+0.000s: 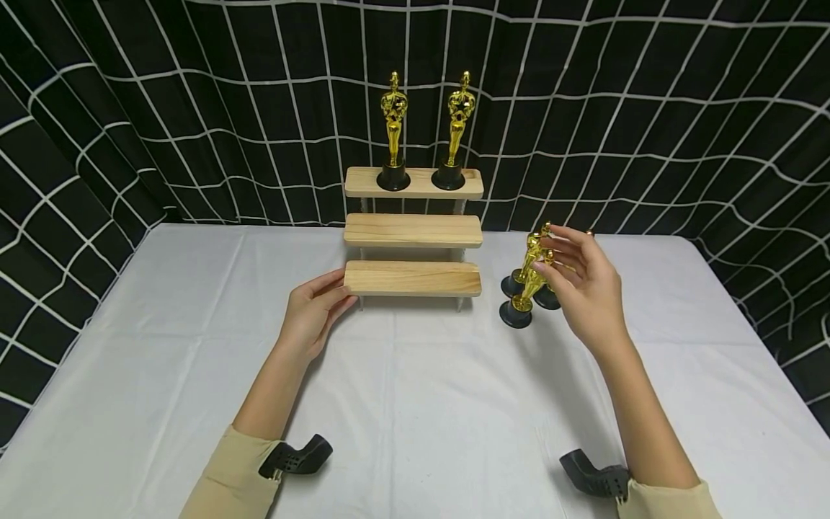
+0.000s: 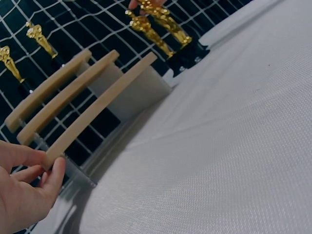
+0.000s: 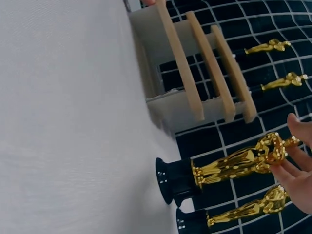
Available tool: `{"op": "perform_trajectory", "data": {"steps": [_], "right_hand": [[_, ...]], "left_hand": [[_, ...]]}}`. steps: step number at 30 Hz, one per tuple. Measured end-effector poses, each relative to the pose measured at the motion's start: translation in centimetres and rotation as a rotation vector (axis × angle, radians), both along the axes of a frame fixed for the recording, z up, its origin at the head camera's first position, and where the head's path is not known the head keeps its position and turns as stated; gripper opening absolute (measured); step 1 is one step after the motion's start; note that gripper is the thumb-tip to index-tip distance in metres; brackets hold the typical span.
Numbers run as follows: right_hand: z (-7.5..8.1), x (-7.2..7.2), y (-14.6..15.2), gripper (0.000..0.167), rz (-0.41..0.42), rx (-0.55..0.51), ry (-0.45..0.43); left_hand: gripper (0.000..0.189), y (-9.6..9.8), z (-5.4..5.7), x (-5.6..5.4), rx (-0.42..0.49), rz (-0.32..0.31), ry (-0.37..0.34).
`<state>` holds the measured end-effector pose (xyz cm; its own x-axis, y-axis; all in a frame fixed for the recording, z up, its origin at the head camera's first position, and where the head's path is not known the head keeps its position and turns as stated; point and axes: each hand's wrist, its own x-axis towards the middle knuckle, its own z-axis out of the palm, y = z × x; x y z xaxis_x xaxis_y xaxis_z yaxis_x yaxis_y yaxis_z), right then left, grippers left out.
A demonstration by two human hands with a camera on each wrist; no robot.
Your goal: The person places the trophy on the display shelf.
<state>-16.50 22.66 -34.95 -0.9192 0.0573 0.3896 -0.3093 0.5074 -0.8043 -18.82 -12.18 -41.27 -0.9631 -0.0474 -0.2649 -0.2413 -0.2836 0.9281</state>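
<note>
A three-tier display shelf [image 1: 413, 231] with light wooden boards stands on the table. My left hand [image 1: 314, 310] pinches the left end of its lowest board [image 2: 105, 100], thumb and fingers on either side. At the shelf's right stands a cluster of gold trophy statuettes on round black bases. My right hand [image 1: 586, 288] holds the upper part of the front statuette [image 3: 229, 168] between thumb and fingers. Another statuette [image 3: 246, 212] stands close beside it. The hand partly hides those behind.
Two matching statuettes, one left [image 1: 393, 130] and one right [image 1: 459, 130], stand upright on the top board. A white cloth [image 1: 402, 404] covers the table. Black fabric with a white grid [image 1: 259, 115] hangs behind and at the sides.
</note>
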Motion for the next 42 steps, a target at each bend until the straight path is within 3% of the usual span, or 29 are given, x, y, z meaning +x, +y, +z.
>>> {"op": "perform_trajectory", "data": {"steps": [15, 42], "right_hand": [[-1.9, 0.4, 0.6, 0.054, 0.005, 0.008, -0.021], [-1.6, 0.1, 0.7, 0.046, -0.024, 0.018, 0.021]], "left_hand": [[0.048, 0.0, 0.0, 0.0, 0.002, 0.007, 0.000], [0.047, 0.0, 0.0, 0.0, 0.009, 0.005, -0.001]]}}
